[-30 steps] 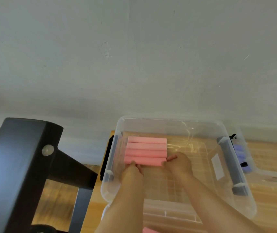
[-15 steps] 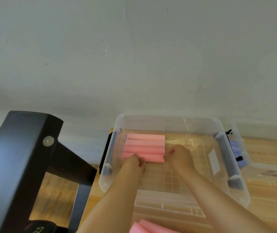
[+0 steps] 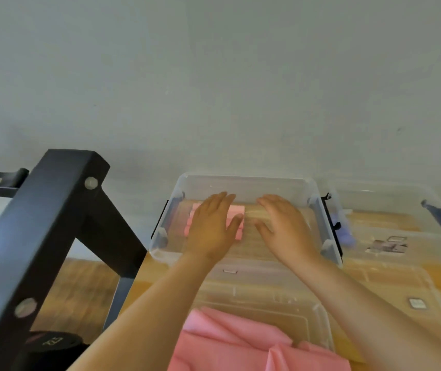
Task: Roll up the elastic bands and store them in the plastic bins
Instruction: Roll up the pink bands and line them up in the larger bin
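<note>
**Hands lift and flatten over the stacked pink rolls**

Both hands have uncurled since half a second ago, when their fingers were bunched at the near edge of the pink stack. They now hover palm down with fingers straight and spread, grasping nothing. The left hand (image 3: 210, 226) lies over the rolled pink elastic bands (image 3: 236, 211) and hides most of them. Whether it touches them cannot be told. The right hand (image 3: 285, 227) is just beside it, over the bare floor of the same bin.

The rolls sit side by side in the left half of the clear rectangular plastic bin (image 3: 248, 187), which stands on the light wooden table (image 3: 144, 285) against a grey wall. A second clear plastic bin (image 3: 390, 199) stands just to its right, with blurred blue-purple pieces (image 3: 346, 235) at its left end.

Nearer the person, a heap of loose, unrolled pink elastic bands (image 3: 230, 341) lies on a flat clear plastic lid (image 3: 267, 287). A black metal frame (image 3: 48, 210) rises on the left, with a dark round weight (image 3: 53, 342) below it.
</note>
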`<action>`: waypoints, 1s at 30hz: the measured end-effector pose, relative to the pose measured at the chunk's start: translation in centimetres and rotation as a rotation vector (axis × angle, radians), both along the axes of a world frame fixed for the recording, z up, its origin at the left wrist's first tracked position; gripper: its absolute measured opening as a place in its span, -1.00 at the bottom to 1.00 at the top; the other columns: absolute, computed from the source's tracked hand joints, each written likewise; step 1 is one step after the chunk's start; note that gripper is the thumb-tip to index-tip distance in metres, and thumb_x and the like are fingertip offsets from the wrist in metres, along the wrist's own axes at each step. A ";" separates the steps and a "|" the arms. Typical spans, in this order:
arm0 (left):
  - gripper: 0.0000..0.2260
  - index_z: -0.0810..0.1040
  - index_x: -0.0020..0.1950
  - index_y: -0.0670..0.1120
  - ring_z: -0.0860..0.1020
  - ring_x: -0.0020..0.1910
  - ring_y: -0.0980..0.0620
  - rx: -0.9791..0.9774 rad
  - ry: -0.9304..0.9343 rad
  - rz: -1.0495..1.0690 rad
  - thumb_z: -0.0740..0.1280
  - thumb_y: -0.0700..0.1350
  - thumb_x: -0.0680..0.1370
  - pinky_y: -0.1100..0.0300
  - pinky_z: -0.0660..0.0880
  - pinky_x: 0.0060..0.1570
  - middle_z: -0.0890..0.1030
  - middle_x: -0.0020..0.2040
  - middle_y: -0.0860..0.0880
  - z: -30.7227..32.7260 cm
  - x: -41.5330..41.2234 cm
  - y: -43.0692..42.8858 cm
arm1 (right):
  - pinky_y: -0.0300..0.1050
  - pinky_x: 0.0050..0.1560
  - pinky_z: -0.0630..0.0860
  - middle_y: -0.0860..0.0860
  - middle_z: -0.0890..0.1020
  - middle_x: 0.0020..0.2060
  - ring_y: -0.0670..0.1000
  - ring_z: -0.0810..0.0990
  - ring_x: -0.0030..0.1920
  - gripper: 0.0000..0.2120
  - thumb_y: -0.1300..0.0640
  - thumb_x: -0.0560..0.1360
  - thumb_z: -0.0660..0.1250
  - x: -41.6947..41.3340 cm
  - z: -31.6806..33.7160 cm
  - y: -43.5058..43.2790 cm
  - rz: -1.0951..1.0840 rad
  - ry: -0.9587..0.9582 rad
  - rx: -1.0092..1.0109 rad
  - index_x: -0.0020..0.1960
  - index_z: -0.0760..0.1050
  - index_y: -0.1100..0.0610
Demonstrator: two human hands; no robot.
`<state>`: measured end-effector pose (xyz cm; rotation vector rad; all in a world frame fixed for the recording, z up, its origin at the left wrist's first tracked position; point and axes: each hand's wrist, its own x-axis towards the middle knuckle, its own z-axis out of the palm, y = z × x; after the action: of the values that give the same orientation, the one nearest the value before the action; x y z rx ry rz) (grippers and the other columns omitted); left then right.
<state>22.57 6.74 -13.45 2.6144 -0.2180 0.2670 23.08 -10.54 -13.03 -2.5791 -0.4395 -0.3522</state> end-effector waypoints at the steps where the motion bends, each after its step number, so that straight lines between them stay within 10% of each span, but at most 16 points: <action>1: -0.51 0.27 0.51 -0.04 0.16 0.52 -0.04 0.060 -0.049 -0.025 0.08 0.15 0.63 0.15 0.02 0.45 0.27 0.53 -0.03 0.1 -0.6 -0.2 | 0.04 0.37 0.31 0.15 0.51 0.33 0.16 0.42 0.38 -0.59 0.15 0.51 0.39 -0.4 0.0 -0.5 -0.005 -0.054 -0.034 0.33 0.47 0.20; 16: -0.50 0.45 0.40 -0.12 0.38 0.41 -0.10 0.299 -0.580 -0.178 0.01 0.15 0.65 0.03 0.22 0.39 0.48 0.38 -0.09 -4.5 -7.3 -2.8 | 0.04 0.22 0.48 0.11 0.63 0.13 0.14 0.58 0.21 -0.54 -0.06 0.54 0.10 -8.5 -3.3 -3.7 0.004 -0.489 -0.234 0.20 0.56 0.20; 24: -0.44 0.49 0.35 -0.09 0.44 0.34 -0.06 0.204 -0.395 -0.226 0.00 0.22 0.56 0.06 0.39 0.23 0.52 0.33 -0.05 -6.7 -15.4 -3.6 | 0.04 0.10 0.55 0.10 0.64 0.08 0.13 0.61 0.12 -0.73 0.05 0.47 0.29 -16.9 -6.8 -5.3 0.137 -0.445 -0.268 0.05 0.61 0.18; 30: -0.75 0.55 0.21 0.00 0.43 0.28 0.01 0.206 -0.095 -0.156 0.25 0.05 0.61 0.14 0.37 0.21 0.52 0.24 -0.02 -6.9 -22.8 -4.6 | -0.11 0.35 0.31 -0.03 0.51 0.29 -0.03 0.40 0.34 -0.69 -0.03 0.62 0.17 -24.3 -7.8 -6.1 0.159 -0.278 -0.323 0.24 0.52 0.10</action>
<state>-0.23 2.14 -20.38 2.7704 -0.5042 0.3291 -1.26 -16.66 -20.79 -2.7880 -0.8580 -0.6319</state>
